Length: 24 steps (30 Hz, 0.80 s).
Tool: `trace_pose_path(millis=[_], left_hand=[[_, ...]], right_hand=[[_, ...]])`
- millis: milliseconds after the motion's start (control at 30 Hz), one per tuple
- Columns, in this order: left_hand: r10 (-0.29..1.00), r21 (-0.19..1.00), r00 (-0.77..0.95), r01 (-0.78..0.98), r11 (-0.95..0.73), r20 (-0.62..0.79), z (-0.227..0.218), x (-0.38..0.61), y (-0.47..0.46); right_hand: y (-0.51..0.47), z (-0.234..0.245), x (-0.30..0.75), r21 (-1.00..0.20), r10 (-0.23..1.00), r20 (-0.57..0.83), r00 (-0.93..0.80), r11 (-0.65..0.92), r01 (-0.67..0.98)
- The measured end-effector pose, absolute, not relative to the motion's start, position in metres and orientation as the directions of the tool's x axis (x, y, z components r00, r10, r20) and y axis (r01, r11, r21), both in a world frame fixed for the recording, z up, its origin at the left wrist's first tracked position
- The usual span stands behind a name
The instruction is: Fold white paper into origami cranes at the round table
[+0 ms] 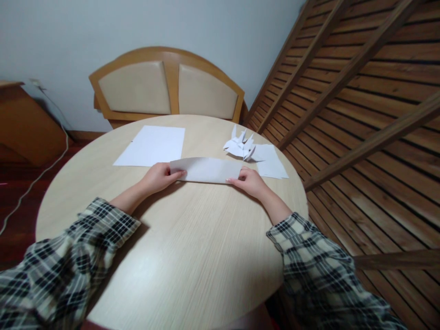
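A white sheet of paper (pixel 206 170), wide and low as it faces me, stretches between my two hands above the middle of the round table. My left hand (pixel 161 176) grips its left end, thumb on the near face and fingers behind. At the right end my right hand (pixel 250 182) pinches it the same way. The fingers behind the paper are hidden. Just beyond my right hand sit folded white paper figures (pixel 239 145) with pointed tips, partly overlapping a white sheet (pixel 271 161) lying flat.
More white paper (pixel 156 144) lies flat at the table's far left. The round wooden table (pixel 192 238) has a padded wooden headboard (pixel 137 87) behind it. A slatted wooden partition (pixel 360 114) rises on the right. A white cable (pixel 37 181) runs along the floor at left.
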<state>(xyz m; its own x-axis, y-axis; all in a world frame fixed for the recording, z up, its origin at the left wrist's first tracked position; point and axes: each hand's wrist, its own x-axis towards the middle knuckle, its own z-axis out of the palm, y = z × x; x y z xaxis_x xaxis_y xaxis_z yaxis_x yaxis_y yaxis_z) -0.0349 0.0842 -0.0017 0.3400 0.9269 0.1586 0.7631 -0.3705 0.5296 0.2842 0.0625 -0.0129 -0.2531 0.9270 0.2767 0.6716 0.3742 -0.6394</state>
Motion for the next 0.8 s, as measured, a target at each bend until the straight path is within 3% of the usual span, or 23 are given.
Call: trace_pose_path(millis=[200, 367, 567, 800], left_hand=[[0.941, 0.558, 0.312, 0.762, -0.329, 0.130, 0.003, -0.032, 0.079], [0.971, 0.473, 0.220, 0.848, -0.240, 0.098, 0.007, -0.024, 0.070], [0.970, 0.390, 0.218, 0.888, -0.242, 0.107, 0.004, -0.017, 0.063], [0.953, 0.248, 0.263, 0.923, -0.294, 0.150, 0.002, -0.010, 0.060]], right_hand=[[0.060, -0.014, 0.282, -0.783, 0.960, 0.149, -0.238, 0.261, 0.565], [0.059, -0.015, 0.282, -0.816, 0.954, 0.127, -0.272, 0.256, 0.518], [0.059, -0.018, 0.271, -0.730, 0.968, 0.207, -0.144, 0.251, 0.636], [0.054, -0.012, 0.259, -0.600, 0.987, 0.161, -0.019, 0.113, 0.792]])
